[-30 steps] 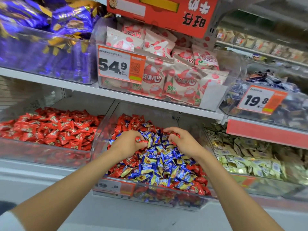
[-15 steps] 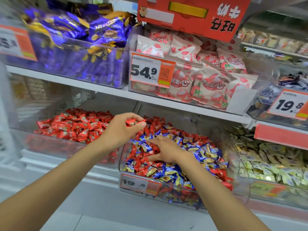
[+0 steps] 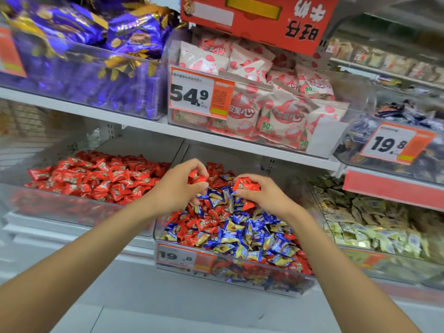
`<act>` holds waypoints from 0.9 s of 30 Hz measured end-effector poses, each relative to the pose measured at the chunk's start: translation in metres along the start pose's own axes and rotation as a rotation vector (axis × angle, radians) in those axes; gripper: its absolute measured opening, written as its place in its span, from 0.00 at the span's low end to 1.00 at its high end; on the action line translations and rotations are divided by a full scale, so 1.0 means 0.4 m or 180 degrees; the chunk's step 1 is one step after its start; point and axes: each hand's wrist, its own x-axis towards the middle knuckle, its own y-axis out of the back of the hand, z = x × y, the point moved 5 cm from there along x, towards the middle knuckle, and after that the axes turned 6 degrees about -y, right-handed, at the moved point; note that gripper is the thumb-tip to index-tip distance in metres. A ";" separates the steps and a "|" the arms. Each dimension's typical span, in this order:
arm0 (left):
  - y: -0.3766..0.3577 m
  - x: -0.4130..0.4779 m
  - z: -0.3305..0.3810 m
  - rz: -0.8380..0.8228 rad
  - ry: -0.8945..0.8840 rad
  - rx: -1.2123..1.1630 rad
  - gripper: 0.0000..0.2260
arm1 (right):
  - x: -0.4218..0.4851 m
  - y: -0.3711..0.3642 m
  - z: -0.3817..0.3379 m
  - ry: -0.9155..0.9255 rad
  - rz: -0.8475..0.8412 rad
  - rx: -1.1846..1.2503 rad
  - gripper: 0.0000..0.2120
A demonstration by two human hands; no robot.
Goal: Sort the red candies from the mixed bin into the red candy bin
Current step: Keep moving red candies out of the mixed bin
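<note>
Red foil-wrapped candies (image 3: 198, 178) are sitting pinched in the left hand (image 3: 176, 188); the right hand (image 3: 263, 197) is gripping another red candy (image 3: 245, 184) above the clear plastic mixed bin (image 3: 240, 275).

The left hand (image 3: 176, 186) hides most of the red candy (image 3: 197, 177) in its grip — only a corner shows. The red candy bin (image 3: 72, 207) is blurred along its near wall, and its left end runs out of frame. In the mixed bin (image 3: 240, 272), the wrapper print is too small to read — the candies behind its near wall smear together.
</note>
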 end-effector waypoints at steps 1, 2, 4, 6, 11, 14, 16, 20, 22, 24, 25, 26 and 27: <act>-0.017 0.007 -0.002 -0.0051 -0.0066 0.0239 0.05 | -0.016 0.018 0.002 -0.0038 0.0057 0.0073 0.14; -0.037 0.016 -0.003 -0.0120 -0.0142 0.0456 0.05 | -0.029 0.032 0.005 -0.0051 0.0092 0.0179 0.14; -0.087 0.031 -0.018 -0.0334 -0.0177 0.0644 0.05 | -0.049 0.053 0.012 -0.0041 0.0142 0.0356 0.13; -0.143 0.043 -0.065 -0.0659 -0.0044 0.0862 0.10 | -0.066 0.069 0.017 -0.0025 0.0216 0.0311 0.13; -0.208 0.055 -0.168 -0.1084 0.0451 0.1459 0.08 | -0.089 0.091 0.037 -0.0059 0.0261 0.0181 0.14; -0.203 0.060 -0.150 -0.1086 0.0356 0.1457 0.03 | -0.102 0.091 0.039 -0.0072 0.0201 0.0158 0.14; -0.197 0.056 -0.132 -0.1046 0.0230 0.1454 0.03 | -0.109 0.090 0.044 -0.0123 0.0181 0.0140 0.13; -0.152 0.036 -0.061 -0.0370 -0.0143 0.1006 0.05 | -0.129 0.097 0.031 -0.0180 0.0200 0.0214 0.13; -0.126 0.021 -0.014 -0.0238 -0.0317 0.0851 0.05 | -0.140 0.097 0.014 -0.0200 0.0236 0.0417 0.12; -0.102 0.003 0.025 -0.0276 -0.0442 0.0777 0.05 | -0.149 0.087 -0.007 -0.0240 0.0213 0.0646 0.10; -0.086 -0.007 0.041 -0.0281 -0.0491 0.0718 0.05 | -0.151 0.080 -0.018 -0.0249 0.0170 0.0727 0.10; -0.069 -0.015 0.055 -0.0246 -0.0535 0.0646 0.04 | -0.151 0.068 -0.030 -0.0247 0.0126 0.0784 0.11; -0.049 -0.025 0.065 -0.0185 -0.0572 0.0592 0.04 | -0.151 0.055 -0.045 -0.0210 0.0097 0.0836 0.11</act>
